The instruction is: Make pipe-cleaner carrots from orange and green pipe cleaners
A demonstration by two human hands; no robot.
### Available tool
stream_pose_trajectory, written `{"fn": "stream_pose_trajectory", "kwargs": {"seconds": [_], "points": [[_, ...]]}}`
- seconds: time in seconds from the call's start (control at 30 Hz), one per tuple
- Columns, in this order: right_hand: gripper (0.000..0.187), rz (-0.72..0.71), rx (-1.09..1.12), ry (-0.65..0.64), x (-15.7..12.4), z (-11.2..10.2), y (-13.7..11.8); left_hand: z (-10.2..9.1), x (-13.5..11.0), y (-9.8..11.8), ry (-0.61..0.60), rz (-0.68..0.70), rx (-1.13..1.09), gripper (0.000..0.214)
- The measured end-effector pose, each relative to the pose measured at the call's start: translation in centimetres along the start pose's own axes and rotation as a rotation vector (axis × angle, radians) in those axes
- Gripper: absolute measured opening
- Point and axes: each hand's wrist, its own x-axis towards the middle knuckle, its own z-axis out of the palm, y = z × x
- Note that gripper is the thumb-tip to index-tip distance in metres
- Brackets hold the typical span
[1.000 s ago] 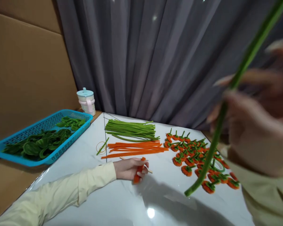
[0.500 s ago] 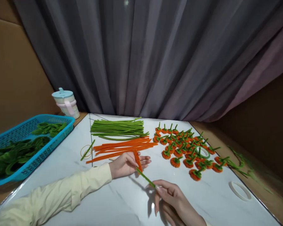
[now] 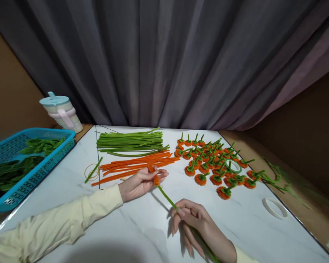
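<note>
In the head view, the left hand [image 3: 142,185] is near the middle of the worktop [image 3: 117,233], its grip pinching a short orange fuzzy piece [image 3: 156,179] between thumb and fingers. The right hand [image 3: 194,221], nearer the wearer, has its thumb and forefinger pressed together on a long green strip [image 3: 167,196], with the other fingers curled loosely below. The strip slants up toward the left hand, its far end at the lower end of the orange piece; whether the two touch is hard to tell. Its near end runs under the right palm and out at the bottom edge.

Beyond the left hand lie loose orange strips [image 3: 137,163], and behind them a bundle of green strips [image 3: 130,141]. To their left, a short green length [image 3: 94,169] lies across a thin loop. Many small orange rounds with green stems [image 3: 201,179] cluster on the right, a green-and-white roll [image 3: 237,171] among them and a white ring [image 3: 276,217] nearer the right edge. At far left is a blue basket [image 3: 45,168] of green pieces, a lidded cup [image 3: 61,113] just behind it.
</note>
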Motion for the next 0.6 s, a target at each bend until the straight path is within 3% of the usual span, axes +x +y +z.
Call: {"fn": "stream_pose_trajectory", "kwargs": {"seconds": [0.23,0.43,0.6], "points": [[0.037,0.024,-0.025,0.055,-0.02,0.3,-0.4,0.36,-0.08,0.03,0.023,0.023,0.031,0.011],[0.037,0.001,-0.03,0.065,0.11,0.32,-0.27,0.39,-0.13,-0.07,0.01,0.132,0.061,0.016],[0.04,0.003,-0.056,0.091,0.28,0.37,-0.24,0.62,-0.25,-0.08,-0.012,0.091,0.064,0.013]]}}
